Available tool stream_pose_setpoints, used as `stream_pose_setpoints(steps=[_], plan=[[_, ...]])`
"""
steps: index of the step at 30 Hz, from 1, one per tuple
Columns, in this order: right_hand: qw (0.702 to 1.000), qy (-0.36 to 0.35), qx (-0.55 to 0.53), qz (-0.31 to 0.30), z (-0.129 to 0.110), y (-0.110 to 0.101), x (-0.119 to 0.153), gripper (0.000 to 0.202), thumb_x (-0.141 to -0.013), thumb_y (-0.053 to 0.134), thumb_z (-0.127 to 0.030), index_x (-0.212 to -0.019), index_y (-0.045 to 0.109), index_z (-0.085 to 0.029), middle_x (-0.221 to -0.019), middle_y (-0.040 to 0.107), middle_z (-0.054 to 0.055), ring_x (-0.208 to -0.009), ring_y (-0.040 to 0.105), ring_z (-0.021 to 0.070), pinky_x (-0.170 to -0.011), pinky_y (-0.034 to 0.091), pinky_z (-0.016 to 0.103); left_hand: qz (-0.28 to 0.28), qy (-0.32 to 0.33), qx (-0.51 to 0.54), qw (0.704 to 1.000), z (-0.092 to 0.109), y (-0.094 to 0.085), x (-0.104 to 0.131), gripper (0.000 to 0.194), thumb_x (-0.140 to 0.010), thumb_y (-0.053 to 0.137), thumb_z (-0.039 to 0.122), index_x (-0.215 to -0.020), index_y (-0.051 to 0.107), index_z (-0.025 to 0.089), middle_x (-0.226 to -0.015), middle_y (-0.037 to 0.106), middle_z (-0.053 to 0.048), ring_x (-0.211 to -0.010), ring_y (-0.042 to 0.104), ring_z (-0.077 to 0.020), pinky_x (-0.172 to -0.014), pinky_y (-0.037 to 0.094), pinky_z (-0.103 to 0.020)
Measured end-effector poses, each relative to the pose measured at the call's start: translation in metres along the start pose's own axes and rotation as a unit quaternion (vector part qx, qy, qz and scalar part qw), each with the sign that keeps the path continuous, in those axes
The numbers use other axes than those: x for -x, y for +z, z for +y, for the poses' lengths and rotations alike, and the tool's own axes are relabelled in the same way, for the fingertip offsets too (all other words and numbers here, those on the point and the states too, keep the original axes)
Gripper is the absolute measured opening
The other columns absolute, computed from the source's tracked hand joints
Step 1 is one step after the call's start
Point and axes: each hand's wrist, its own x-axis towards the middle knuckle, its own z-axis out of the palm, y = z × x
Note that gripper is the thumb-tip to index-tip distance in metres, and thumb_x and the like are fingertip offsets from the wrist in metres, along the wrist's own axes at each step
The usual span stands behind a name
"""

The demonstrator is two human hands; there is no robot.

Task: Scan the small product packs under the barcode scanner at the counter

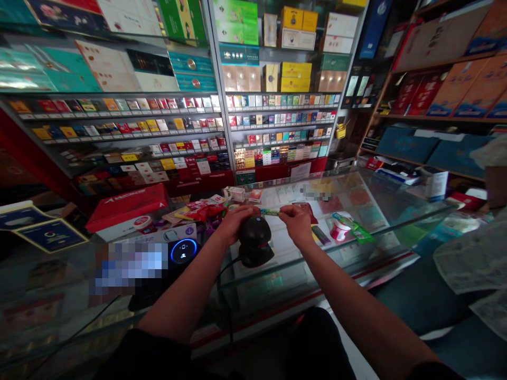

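Observation:
A small green packet (270,212) is stretched between my two hands, just beyond a round black scanner (255,232) on the glass counter. My left hand (236,220) has its fingers closed at the packet's left end, partly hidden behind the scanner's top. At the right end, my right hand (295,220) pinches the packet between thumb and fingertips. A pink and white tub (340,229) and a green wrapper (361,232) lie to the right of my right hand. Left of my left hand is a pile of red snack bags (204,209).
On the glass counter (380,198) stand a red and white shoe box (129,208) and a payment device with a glowing blue ring (184,251). A black cable runs from the scanner. Shelves of small boxes (277,119) rise behind; a blue stool seat shows at right.

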Motion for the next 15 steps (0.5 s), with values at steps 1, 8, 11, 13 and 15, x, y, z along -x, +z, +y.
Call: stream_pose_setpoints(steps=[1, 8, 11, 13, 15], plan=[[1.000, -0.001, 0.008, 0.004, -0.001, -0.002, 0.003, 0.023, -0.071, 0.076, -0.034, -0.087, 0.079, -0.018, -0.085, 0.080, 0.008, -0.081, 0.072, 0.0235, -0.078, 0.057, 0.036, -0.002, -0.004, -0.007, 1.000, 0.000, -0.001, -0.001, 0.042, -0.065, 0.092, 0.038, -0.096, 0.084, 0.011, -0.101, 0.082, -0.016, -0.096, 0.075, -0.0290, -0.094, 0.053, -0.041], [0.999, 0.005, -0.039, 0.011, 0.003, -0.005, 0.017, 0.022, -0.072, 0.077, -0.036, -0.087, 0.076, -0.020, -0.082, 0.077, 0.004, -0.074, 0.069, 0.0202, -0.074, 0.055, 0.034, -0.039, 0.004, -0.025, 0.999, 0.008, 0.002, -0.005, 0.042, -0.068, 0.092, 0.042, -0.095, 0.084, 0.012, -0.105, 0.082, -0.017, -0.104, 0.075, -0.0327, -0.100, 0.053, -0.044], [0.999, -0.005, -0.035, 0.012, 0.007, -0.003, 0.021, 0.020, -0.074, 0.076, -0.037, -0.087, 0.075, -0.021, -0.082, 0.076, 0.003, -0.074, 0.068, 0.0193, -0.076, 0.055, 0.034, -0.040, 0.002, -0.021, 0.999, 0.010, 0.005, -0.005, 0.042, -0.068, 0.092, 0.042, -0.096, 0.083, 0.012, -0.106, 0.082, -0.016, -0.107, 0.075, -0.0330, -0.104, 0.052, -0.045], [0.999, -0.018, -0.025, 0.012, 0.007, -0.004, 0.024, 0.018, -0.076, 0.075, -0.036, -0.088, 0.074, -0.022, -0.083, 0.076, 0.002, -0.075, 0.068, 0.0194, -0.078, 0.056, 0.034, -0.038, -0.001, -0.020, 0.999, 0.009, 0.005, -0.006, 0.043, -0.068, 0.092, 0.043, -0.097, 0.083, 0.012, -0.105, 0.082, -0.017, -0.107, 0.075, -0.0334, -0.105, 0.052, -0.045], [0.999, -0.036, 0.002, 0.013, 0.004, -0.005, 0.027, 0.016, -0.078, 0.073, -0.034, -0.088, 0.075, -0.022, -0.083, 0.076, 0.003, -0.076, 0.068, 0.0199, -0.078, 0.056, 0.034, -0.038, -0.004, -0.023, 0.999, 0.007, 0.003, -0.008, 0.044, -0.069, 0.092, 0.044, -0.098, 0.083, 0.012, -0.104, 0.082, -0.017, -0.106, 0.075, -0.0340, -0.104, 0.052, -0.046]])
